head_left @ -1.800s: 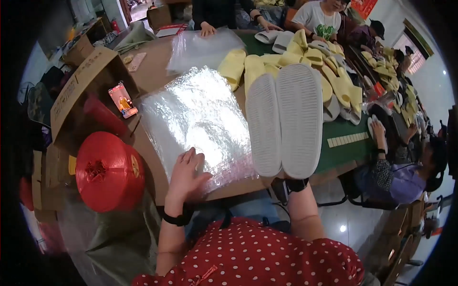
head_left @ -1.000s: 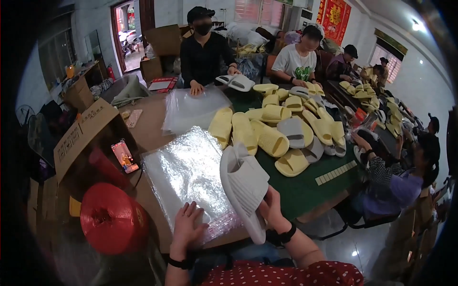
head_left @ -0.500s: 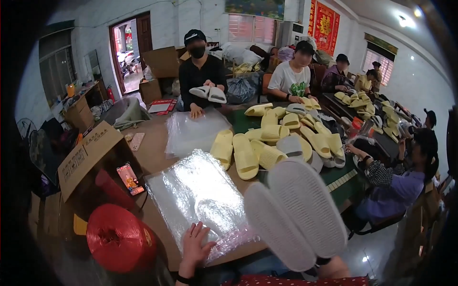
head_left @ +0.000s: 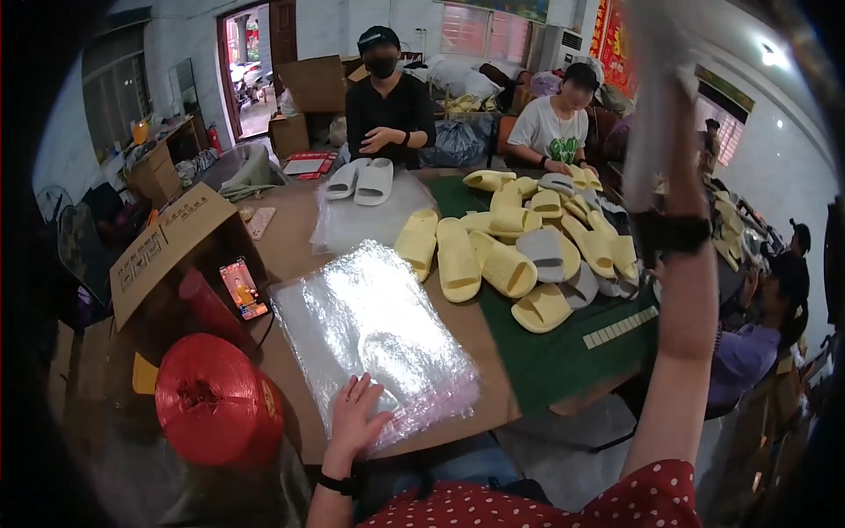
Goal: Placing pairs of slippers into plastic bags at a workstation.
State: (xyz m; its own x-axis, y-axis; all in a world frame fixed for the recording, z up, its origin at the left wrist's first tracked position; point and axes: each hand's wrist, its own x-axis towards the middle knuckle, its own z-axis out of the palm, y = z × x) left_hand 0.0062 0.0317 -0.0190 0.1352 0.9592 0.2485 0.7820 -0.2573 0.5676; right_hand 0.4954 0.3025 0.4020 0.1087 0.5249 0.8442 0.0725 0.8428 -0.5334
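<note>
My left hand (head_left: 356, 415) lies with fingers spread on the near edge of a stack of shiny clear plastic bags (head_left: 365, 330). On the right my arm is raised high, a black band round its wrist. My right hand (head_left: 690, 150) is smeared by motion beside a pale, blurred shape, which appears to be the pair of light grey slippers (head_left: 647, 132) seen edge-on. A heap of yellow slippers (head_left: 459, 260) with some grey ones (head_left: 540, 249) covers the table beyond the bags.
Across the table, a person in black stands behind a white pair of slippers (head_left: 375, 181) on more clear bags. To the left are a red twine roll (head_left: 207, 396), an open cardboard box (head_left: 176, 242) and a lit phone (head_left: 243, 289). Other people sit along the right.
My right hand has swung up from the near edge with the grey slippers. The person opposite has set the white pair down on the bags. My left hand stays on the stack.
</note>
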